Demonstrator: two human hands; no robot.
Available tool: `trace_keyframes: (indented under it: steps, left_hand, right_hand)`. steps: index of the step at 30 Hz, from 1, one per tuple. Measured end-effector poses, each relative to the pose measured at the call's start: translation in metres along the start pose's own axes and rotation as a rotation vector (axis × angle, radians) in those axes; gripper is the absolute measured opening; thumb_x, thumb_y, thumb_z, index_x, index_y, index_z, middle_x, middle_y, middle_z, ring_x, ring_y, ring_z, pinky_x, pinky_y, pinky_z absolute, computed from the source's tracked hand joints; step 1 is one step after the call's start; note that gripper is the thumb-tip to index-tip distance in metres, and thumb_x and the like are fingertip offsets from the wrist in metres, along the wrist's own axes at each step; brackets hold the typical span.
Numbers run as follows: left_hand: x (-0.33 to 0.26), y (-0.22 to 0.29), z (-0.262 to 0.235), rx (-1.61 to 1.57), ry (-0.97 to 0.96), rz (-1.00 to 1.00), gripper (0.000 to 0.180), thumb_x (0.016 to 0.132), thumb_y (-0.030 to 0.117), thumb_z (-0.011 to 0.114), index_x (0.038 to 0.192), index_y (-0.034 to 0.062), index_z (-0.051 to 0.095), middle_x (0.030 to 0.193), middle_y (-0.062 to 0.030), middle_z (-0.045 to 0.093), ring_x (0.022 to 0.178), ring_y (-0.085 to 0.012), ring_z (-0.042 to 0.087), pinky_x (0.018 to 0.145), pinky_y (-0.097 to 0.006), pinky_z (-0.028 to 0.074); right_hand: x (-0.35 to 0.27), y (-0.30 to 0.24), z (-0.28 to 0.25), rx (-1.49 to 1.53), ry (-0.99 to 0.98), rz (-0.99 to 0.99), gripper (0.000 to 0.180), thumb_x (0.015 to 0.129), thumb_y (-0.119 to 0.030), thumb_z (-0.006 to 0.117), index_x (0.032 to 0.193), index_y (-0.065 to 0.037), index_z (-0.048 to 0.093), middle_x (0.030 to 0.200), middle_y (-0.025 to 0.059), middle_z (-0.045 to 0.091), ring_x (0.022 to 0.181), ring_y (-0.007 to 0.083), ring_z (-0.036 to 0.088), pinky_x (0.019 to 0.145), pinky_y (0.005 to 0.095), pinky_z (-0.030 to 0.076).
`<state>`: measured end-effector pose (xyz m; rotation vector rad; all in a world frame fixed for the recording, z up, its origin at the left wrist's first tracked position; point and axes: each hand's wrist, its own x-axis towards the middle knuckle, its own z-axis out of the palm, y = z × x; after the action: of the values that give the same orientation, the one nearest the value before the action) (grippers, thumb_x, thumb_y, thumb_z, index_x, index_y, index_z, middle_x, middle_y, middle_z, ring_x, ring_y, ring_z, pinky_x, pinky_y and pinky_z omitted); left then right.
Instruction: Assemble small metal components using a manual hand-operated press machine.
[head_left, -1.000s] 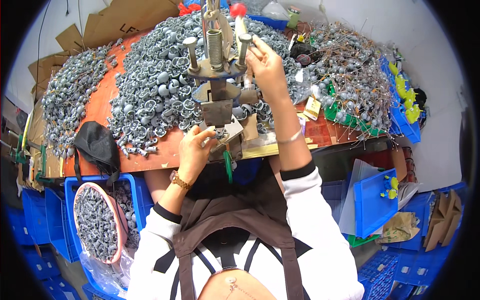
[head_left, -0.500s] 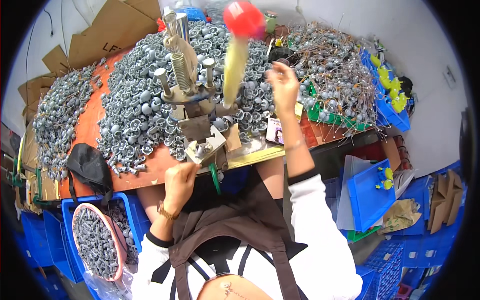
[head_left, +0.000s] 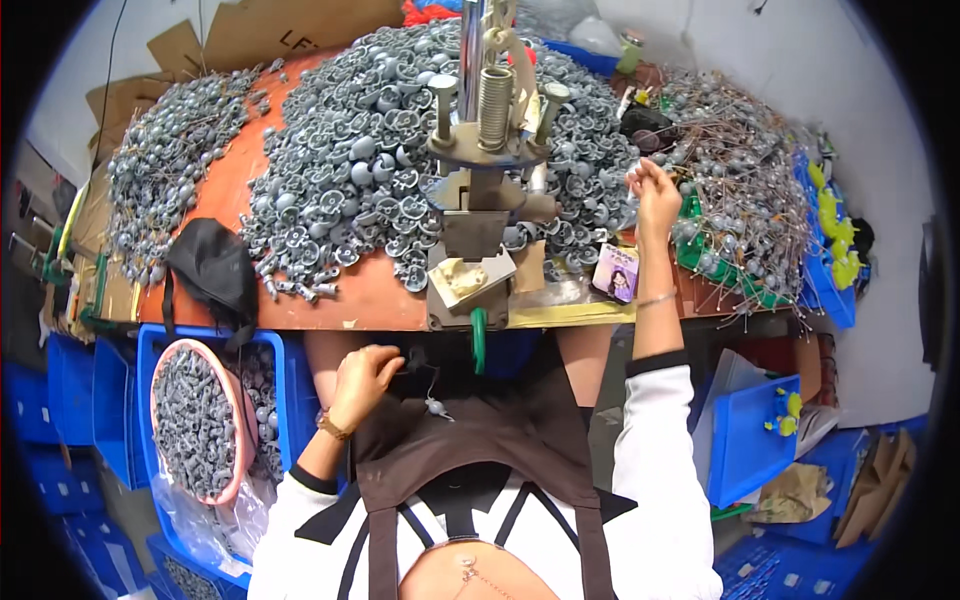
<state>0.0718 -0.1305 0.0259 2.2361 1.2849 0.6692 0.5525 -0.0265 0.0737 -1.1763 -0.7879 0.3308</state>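
Note:
My left hand (head_left: 366, 384) is below the table's front edge, over my apron (head_left: 420, 440), its fingers parted and nothing visible between them. Just right of it, a small grey ball-shaped part with a thin wire (head_left: 436, 407) shows against the apron, apart from the fingers. My right hand (head_left: 654, 198) is raised at the right edge of the heap of grey half-shells (head_left: 350, 150), fingers bent together; what they hold is too small to make out. Between the hands stands a hand press (head_left: 480, 195). A pale piece (head_left: 462, 278) sits on its metal base block.
Wired grey parts are heaped at right (head_left: 735, 150) and left (head_left: 175, 150). A small picture box (head_left: 615, 272) lies near my right forearm. A black cloth bag (head_left: 212, 270) hangs over the table edge above a pink basin (head_left: 243, 440). A blue tray (head_left: 750, 450) stands lower right.
My left hand has moved from the press base down to my lap. My right hand's fingers have bent in. The red-knobbed lever has swung back behind the press. The view has shifted.

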Motion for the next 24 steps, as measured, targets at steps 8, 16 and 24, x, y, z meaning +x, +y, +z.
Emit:
trace_keyframes:
  steps: [8,16,24]
  left_hand:
    - [0.076,0.011,0.002,0.063,0.306,0.163,0.029,0.075,0.002,0.068,0.104,0.0061,0.064,0.104,-0.0102,0.063,0.085,-0.0246,0.06,0.072,-0.033,0.05]
    - [0.095,0.015,0.021,0.307,0.212,0.267,0.038,0.074,0.0,0.062,0.112,0.004,0.06,0.105,-0.012,0.061,0.098,-0.0301,0.056,0.085,-0.038,0.047]
    - [0.078,0.003,0.015,-0.85,0.349,-0.134,0.022,0.088,-0.003,0.057,0.11,-0.0005,0.061,0.121,-0.0053,0.049,0.09,-0.0097,0.057,0.078,-0.024,0.049]
  right_hand:
    - [-0.052,-0.065,0.014,-0.055,-0.231,-0.287,0.015,0.085,0.006,0.064,0.099,0.004,0.069,0.096,0.0072,0.063,0.084,0.0128,0.064,0.076,0.0243,0.054]
    - [0.04,-0.041,-0.038,-0.242,-0.242,0.163,0.022,0.092,-0.017,0.062,0.096,0.003,0.069,0.087,0.0094,0.07,0.073,0.0154,0.067,0.066,0.0253,0.056]
    - [0.064,-0.09,-0.03,0.131,-0.287,-0.112,0.024,0.095,-0.016,0.056,0.106,0.003,0.065,0.101,0.0131,0.068,0.09,0.0191,0.067,0.08,0.0291,0.056]
